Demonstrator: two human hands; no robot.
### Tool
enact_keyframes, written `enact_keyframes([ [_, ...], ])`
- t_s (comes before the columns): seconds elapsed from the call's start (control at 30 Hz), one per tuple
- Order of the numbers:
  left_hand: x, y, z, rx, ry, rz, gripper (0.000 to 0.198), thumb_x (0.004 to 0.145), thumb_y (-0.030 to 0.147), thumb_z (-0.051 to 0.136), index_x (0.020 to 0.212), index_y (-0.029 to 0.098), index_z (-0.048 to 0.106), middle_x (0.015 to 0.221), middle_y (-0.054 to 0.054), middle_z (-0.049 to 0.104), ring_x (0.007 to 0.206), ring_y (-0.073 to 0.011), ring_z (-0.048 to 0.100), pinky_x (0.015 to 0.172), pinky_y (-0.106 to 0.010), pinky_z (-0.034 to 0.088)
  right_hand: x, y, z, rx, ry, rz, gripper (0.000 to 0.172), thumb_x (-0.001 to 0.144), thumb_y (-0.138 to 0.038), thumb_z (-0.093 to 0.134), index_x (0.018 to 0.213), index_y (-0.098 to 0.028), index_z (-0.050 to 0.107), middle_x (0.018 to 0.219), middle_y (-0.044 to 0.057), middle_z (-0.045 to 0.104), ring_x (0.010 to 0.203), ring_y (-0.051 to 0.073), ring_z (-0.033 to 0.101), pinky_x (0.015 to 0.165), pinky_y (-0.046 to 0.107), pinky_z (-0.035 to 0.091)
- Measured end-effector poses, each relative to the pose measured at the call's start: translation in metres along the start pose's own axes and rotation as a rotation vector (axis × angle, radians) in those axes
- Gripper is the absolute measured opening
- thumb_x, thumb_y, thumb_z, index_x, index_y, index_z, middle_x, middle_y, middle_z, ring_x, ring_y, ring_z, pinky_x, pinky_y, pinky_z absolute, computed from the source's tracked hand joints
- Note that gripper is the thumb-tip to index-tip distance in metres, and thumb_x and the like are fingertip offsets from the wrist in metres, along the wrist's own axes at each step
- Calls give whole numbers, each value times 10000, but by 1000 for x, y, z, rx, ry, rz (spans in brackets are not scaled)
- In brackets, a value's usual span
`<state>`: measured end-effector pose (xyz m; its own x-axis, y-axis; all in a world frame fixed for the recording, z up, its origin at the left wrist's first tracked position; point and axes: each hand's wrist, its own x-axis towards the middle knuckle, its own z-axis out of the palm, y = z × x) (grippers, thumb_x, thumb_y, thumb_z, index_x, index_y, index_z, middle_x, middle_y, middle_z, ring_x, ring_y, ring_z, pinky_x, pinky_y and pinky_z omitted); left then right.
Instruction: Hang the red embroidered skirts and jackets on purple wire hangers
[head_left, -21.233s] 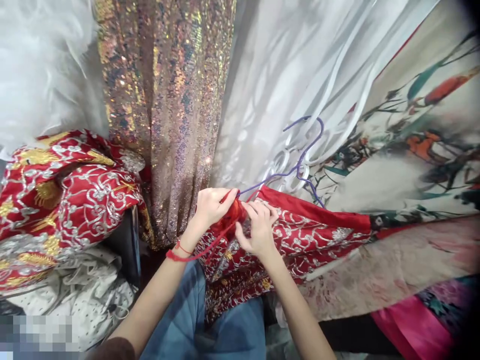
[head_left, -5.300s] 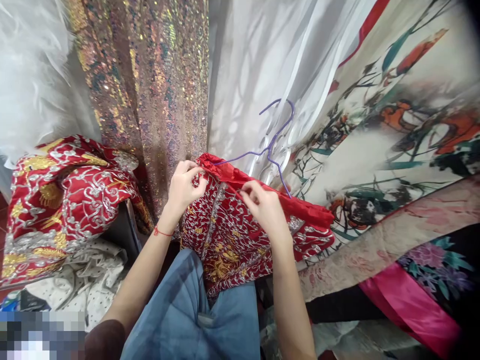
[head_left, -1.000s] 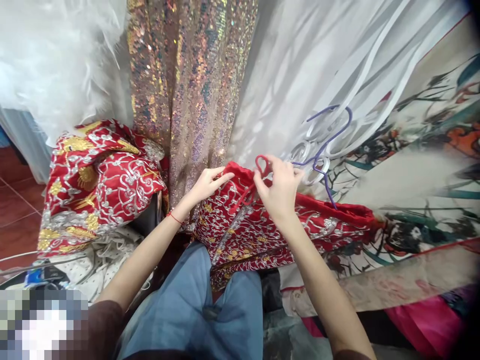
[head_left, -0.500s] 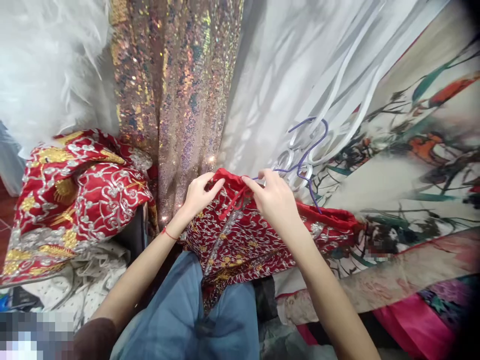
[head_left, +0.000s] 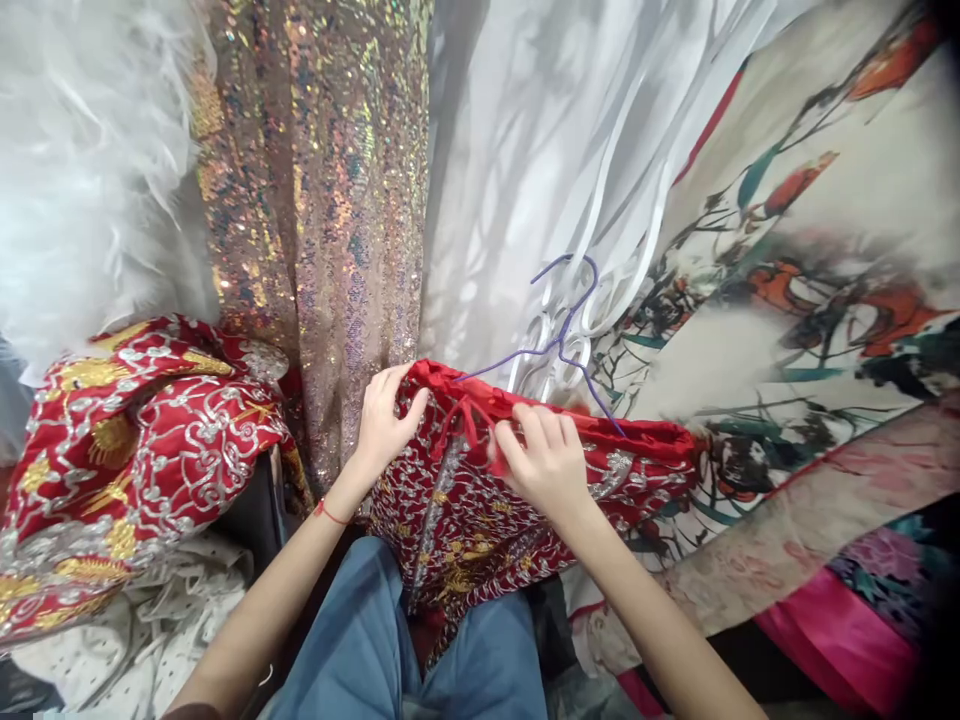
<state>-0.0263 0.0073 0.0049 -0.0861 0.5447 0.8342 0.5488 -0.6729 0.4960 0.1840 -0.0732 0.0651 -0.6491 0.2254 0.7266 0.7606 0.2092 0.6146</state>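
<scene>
Work shifts down the silver-embroidered red garment (head_left: 465, 520) to its looped red cord (head_left: 470, 424), which the lowered right hand (head_left: 546, 460) seemingly pinches; the left hand (head_left: 384, 418) cups its corner, grip unclear.

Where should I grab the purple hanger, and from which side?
Probably pinch the purple hanger at its neck, below the hook, from above: hook and neck rise past the red waistband, while the wire shoulders slope down to it.
</scene>
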Motion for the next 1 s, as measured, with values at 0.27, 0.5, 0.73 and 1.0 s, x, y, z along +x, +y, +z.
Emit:
enact_keyframes([
  [0.27,-27,12,28,-10,-119,0,505,788,337,700,1228,179,507,1143,-105,637,1062,-246,602,951,-390,459,-4,-24,5,169,-343,320,150,919,-205,464,859,-147,588,739,40,594,625,146,524,532,277,327],
  [0.5,-16,13,38,-229,-173,-166,65,835,242,602,875,191,595,896,-39,659,860,-189,597,815,-317,470,32,-17,15,193,-198,157,211,938,-237,511,1107,-161,613,1114,125,657,886,206,593,654,283,468],
  [0.73,-2,-7,7,-554,-101,-372,148,849,325,612,815,183,587,742,23,584,661,-99,512,653,-217,423,6,-8,40,474,60,90,158,937,-111,488,974,-140,638,955,92,674,908,154,606,780,250,532],
  [1.0,16,2,3,-802,27,-535,242,778,376,707,864,189,581,805,24,587,675,-74,564,606,-171,519,-24,-20,53,378,161,-291,105,923,-120,557,955,-151,653,943,87,695,856,150,609,737,274,488],
])
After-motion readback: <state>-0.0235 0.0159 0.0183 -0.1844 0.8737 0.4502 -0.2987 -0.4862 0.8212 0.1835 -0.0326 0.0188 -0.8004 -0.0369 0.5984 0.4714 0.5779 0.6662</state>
